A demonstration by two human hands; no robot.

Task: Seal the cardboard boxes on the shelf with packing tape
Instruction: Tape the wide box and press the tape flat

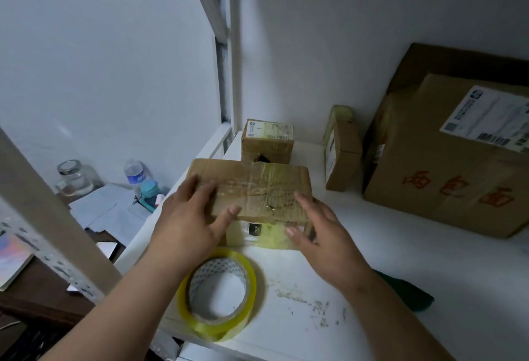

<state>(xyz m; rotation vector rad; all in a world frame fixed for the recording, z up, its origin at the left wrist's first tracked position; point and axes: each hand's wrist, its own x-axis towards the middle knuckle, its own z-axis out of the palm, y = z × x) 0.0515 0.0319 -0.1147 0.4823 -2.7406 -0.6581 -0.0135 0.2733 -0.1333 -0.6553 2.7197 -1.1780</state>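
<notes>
A small cardboard box (257, 186) sits on the white shelf (386, 274) in front of me, its top crossed with clear tape. My left hand (191, 214) lies flat on the box's left top, fingers spread. My right hand (320, 229) presses against the box's right front corner, fingers apart, holding nothing. A yellowish roll of packing tape (219, 293) lies flat on the shelf just below my left wrist.
Behind stand a small taped box (267, 141), a narrow upright box (342, 151) and a large box with red characters (458, 160). A green cloth (409, 292) lies right. A shelf post (48, 211) crosses the left; below sit a jar (74, 177), bottle (134, 173) and papers.
</notes>
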